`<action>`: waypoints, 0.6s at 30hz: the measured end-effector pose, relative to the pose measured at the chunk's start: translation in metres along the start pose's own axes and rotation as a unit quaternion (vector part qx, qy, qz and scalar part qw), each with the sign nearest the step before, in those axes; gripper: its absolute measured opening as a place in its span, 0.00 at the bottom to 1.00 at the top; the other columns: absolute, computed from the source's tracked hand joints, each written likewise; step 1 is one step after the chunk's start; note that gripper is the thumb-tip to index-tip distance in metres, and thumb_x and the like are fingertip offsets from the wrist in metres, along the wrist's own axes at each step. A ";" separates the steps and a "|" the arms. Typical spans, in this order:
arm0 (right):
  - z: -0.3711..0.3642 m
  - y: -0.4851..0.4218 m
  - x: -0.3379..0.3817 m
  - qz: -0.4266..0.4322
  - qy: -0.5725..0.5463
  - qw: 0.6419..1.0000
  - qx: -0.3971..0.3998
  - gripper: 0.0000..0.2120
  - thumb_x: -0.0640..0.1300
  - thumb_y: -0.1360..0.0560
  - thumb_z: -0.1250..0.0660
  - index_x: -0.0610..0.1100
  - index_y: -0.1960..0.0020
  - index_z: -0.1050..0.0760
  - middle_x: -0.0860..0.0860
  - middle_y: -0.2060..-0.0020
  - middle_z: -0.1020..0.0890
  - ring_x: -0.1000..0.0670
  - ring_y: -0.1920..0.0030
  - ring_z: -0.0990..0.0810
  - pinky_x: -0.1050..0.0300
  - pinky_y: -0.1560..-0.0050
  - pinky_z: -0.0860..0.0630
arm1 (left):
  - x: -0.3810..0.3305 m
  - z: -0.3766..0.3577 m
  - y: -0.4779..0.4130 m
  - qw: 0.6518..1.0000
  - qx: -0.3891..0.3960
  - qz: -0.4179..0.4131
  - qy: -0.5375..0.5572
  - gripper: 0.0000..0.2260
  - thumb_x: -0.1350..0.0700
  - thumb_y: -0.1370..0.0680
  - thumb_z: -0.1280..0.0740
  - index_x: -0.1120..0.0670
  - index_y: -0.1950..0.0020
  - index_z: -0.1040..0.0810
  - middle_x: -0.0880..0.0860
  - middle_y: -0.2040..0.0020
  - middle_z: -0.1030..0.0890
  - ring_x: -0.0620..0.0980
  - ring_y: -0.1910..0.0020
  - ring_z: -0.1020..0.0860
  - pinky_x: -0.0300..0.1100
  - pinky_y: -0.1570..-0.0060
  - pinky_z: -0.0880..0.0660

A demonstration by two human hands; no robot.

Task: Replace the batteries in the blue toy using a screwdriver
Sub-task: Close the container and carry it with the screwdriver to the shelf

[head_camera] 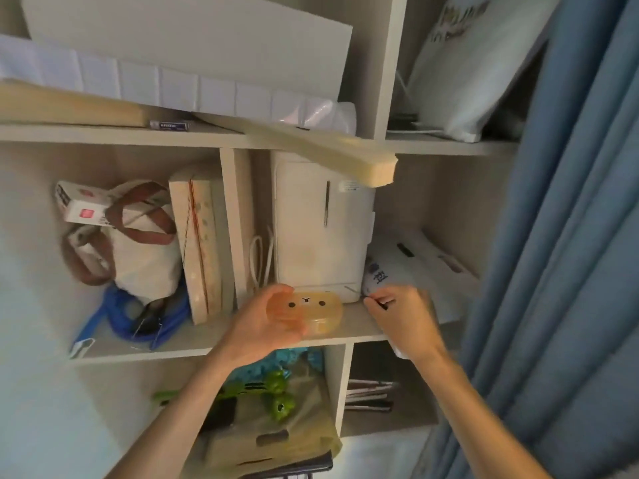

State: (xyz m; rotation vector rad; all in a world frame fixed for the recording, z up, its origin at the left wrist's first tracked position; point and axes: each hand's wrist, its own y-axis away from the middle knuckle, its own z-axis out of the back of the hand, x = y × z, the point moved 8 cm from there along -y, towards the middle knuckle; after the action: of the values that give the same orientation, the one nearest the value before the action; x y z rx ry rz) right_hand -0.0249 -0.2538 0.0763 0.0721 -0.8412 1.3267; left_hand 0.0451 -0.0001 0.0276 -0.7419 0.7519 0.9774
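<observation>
- An orange translucent box point(304, 311) with a small printed face is gripped in the left hand point(266, 326), at the front edge of the middle shelf point(363, 326).
- A thin, dark-handled tool point(371, 299), possibly the screwdriver, is pinched in the right hand point(404, 314), with its tip near the base of the white appliance point(321, 229).
- The blue toy cannot be identified with certainty; something blue point(294, 356) is glimpsed just below the shelf edge.
- The task is judged to be at its start: tools are only being gathered, and no compartment is seen opened.
- Writing on the white bag point(415, 264) and the boxes is too blurred to be read.
</observation>
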 end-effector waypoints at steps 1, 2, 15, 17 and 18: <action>-0.005 -0.004 -0.006 0.003 0.008 1.000 0.008 0.06 0.50 0.22 0.27 0.52 0.50 0.12 0.56 0.59 0.11 0.53 0.58 0.15 0.50 0.57 0.16 | 0.001 -0.002 -0.002 1.000 -0.005 0.011 -0.005 0.39 0.41 0.37 0.16 0.43 0.29 0.27 0.41 0.36 0.19 0.45 0.37 0.18 0.48 0.36 0.20; -0.009 -0.009 -0.011 0.006 0.022 1.000 0.013 0.06 0.51 0.22 0.29 0.52 0.51 0.12 0.56 0.61 0.12 0.52 0.60 0.16 0.49 0.59 0.16 | 0.003 -0.005 -0.003 1.000 -0.009 0.019 -0.008 0.38 0.44 0.35 0.15 0.44 0.29 0.27 0.41 0.36 0.19 0.45 0.38 0.18 0.43 0.38 0.20; -0.080 -0.029 -0.004 0.057 0.368 0.924 0.089 0.08 0.42 0.21 0.35 0.50 0.50 0.18 0.48 0.54 0.14 0.46 0.42 0.25 0.43 0.38 0.37 | 0.032 -0.033 -0.038 0.989 0.018 0.072 -0.127 0.33 0.53 0.31 0.18 0.44 0.30 0.29 0.41 0.38 0.23 0.40 0.40 0.21 0.37 0.41 0.21; -0.089 -0.028 -0.004 0.049 0.375 0.920 0.100 0.09 0.43 0.20 0.35 0.50 0.48 0.17 0.49 0.51 0.14 0.45 0.38 0.29 0.42 0.36 0.38 | 0.036 -0.038 -0.042 0.987 0.044 0.069 -0.137 0.32 0.53 0.29 0.19 0.45 0.29 0.30 0.42 0.37 0.24 0.41 0.39 0.22 0.33 0.46 0.24; -0.094 -0.026 -0.007 0.044 0.378 0.919 0.106 0.08 0.44 0.20 0.35 0.50 0.48 0.17 0.50 0.49 0.14 0.44 0.36 0.30 0.41 0.35 0.38 | 0.038 -0.041 -0.044 0.986 0.055 0.063 -0.147 0.32 0.53 0.28 0.20 0.46 0.28 0.30 0.43 0.35 0.25 0.42 0.38 0.23 0.32 0.47 0.25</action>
State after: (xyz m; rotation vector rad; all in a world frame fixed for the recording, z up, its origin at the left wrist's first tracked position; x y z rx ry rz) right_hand 0.0445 -0.2202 0.0166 -0.2996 -0.0405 1.3746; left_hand 0.0898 -0.0330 -0.0163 -0.4452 0.5929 1.1212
